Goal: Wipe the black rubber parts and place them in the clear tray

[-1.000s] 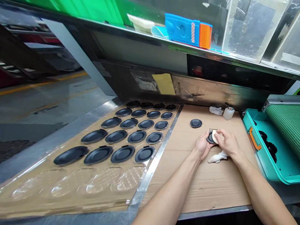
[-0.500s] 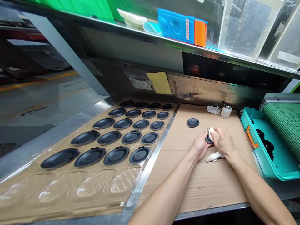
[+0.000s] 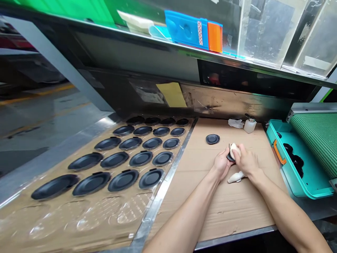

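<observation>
Black round disc (image 3: 231, 158): in left hand (image 3: 222, 163), fingers curled round its rim, face turned up toward the pad | right hand (image 3: 246, 161): fingers closed on white pad (image 3: 235, 150), pressed against the disc | nearby: white rag (image 3: 236, 177), second disc (image 3: 212, 139), on cardboard-topped table (image 3: 231, 218)

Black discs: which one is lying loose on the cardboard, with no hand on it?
The disc beyond the left hand, alone on the cardboard. The rows sit in the clear tray; the held disc is in the left hand.
</observation>
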Demonstrator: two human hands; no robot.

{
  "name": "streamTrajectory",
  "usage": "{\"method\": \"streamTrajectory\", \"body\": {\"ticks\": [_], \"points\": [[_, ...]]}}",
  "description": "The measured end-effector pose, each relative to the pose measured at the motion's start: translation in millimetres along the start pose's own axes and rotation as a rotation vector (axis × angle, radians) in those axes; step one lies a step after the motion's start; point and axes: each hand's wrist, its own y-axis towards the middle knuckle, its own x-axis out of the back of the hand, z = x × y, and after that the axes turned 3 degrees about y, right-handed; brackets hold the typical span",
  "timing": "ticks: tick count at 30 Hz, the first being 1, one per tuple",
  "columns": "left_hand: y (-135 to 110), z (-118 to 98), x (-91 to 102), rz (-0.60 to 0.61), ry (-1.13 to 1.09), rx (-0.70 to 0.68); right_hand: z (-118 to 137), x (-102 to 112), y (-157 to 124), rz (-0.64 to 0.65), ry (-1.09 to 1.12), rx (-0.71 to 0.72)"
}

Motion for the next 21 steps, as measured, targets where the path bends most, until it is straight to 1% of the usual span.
{"method": "streamTrajectory", "body": {"ticks": [2,3,6,7,9,11,13,15,16,17,18,20,21], "points": [[0.3,0.7,0.3,0.003,0.000,-0.006,2.7,-1.0,-0.8,-0.010,-0.008,-0.064],[0.5,0.9,0.6,-0.004,-0.005,-0.010,4.2,-1.8,-1.1,-0.009,-0.007,-0.060],[0.9,0.4,2.2,-0.022,-0.021,-0.021,3.4,-3.7,-0.3,0.004,0.013,0.011],[0.7,-0.4,2.6,-0.022,-0.017,-0.022,-0.3,-3.4,1.0,-0.006,0.023,-0.002],[-0.1,-3.0,2.7,-0.011,0.004,-0.008,-13.4,-0.9,4.7,-0.054,0.055,-0.085],[-1.2,-6.8,2.2,0.004,0.009,0.023,-30.4,4.0,8.1,-0.133,0.098,-0.144],[-2.3,-11.4,1.8,0.028,-0.016,0.048,-44.4,10.7,9.1,-0.257,0.122,-0.104],[-2.9,-16.6,2.3,0.055,-0.054,0.053,-50.0,18.3,6.4,-0.366,0.166,0.025],[-3.1,-19.5,3.0,0.070,-0.075,0.048,-49.2,22.0,3.7,-0.364,0.213,0.121],[-3.1,-22.6,4.0,0.083,-0.098,0.043,-46.6,25.3,0.1,-0.305,0.280,0.227],[-3.1,-25.7,5.4,0.092,-0.126,0.042,-42.7,27.7,-4.2,-0.186,0.355,0.337],[-3.0,-32.1,8.9,0.096,-0.189,0.047,-33.9,29.0,-13.1,0.160,0.456,0.540],[-2.9,-35.0,10.8,0.093,-0.218,0.050,-30.1,27.8,-16.9,0.317,0.466,0.608]]}}
